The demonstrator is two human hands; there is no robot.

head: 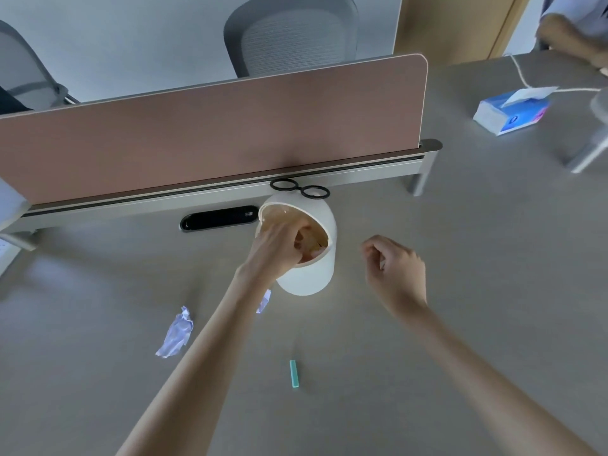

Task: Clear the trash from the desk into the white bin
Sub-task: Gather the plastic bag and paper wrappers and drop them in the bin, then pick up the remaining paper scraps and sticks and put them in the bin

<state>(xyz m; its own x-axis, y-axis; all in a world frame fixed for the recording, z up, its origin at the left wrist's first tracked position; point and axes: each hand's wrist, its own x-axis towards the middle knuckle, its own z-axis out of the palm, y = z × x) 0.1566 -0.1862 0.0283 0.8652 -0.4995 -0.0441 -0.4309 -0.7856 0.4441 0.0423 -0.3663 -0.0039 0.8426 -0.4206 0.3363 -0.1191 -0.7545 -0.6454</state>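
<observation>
The small white bin (pixel 312 278) stands on the grey desk (pixel 460 258) near the divider, its swing lid pushed inward. My left hand (pixel 279 248) reaches into the bin's mouth with its fingers inside; what it holds is hidden. To the right of the bin my right hand (pixel 394 268) hovers with loosely curled fingers and nothing visible in it. A crumpled clear wrapper (pixel 176 334) lies left of my left forearm. Another wrapper scrap (pixel 265 301) peeks out beside that forearm below the bin. A thin stick with a teal end (pixel 294 373) lies nearer to me.
A brown divider panel (pixel 214 133) runs along the back of the desk, with black scissors (pixel 299 188) and a black cable slot (pixel 218 218) at its foot. A blue tissue pack (pixel 513 111) and a white cable sit far right, near another person's arm (pixel 572 37).
</observation>
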